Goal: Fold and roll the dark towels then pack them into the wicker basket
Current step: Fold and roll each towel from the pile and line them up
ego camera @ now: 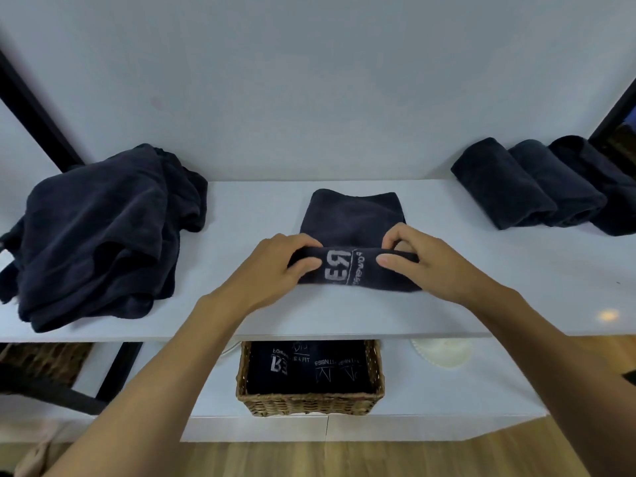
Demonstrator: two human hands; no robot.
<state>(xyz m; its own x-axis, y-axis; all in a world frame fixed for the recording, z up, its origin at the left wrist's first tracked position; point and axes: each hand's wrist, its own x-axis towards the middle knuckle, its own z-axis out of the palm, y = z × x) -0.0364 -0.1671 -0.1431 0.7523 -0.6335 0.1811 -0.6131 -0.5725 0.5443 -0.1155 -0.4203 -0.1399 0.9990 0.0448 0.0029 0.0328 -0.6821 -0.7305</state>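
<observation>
A dark navy towel [352, 215] with white lettering lies folded into a strip on the white shelf [499, 270]. Its near end is curled into a roll. My left hand [285, 261] grips the roll's left end and my right hand [413, 256] grips its right end, thumbs on top. Below the shelf's front edge stands the wicker basket [309, 406], with several rolled dark towels inside, lettering facing up. A heap of unfolded dark towels [99, 232] sits on the shelf at the left. Three rolled dark towels [537, 187] lie side by side at the right.
A white wall rises just behind the shelf. Black frame posts [31, 105] stand at the far left and far right. A second wicker basket [44, 363] shows under the shelf at the left, and a white round object [442, 352] lies on the lower shelf.
</observation>
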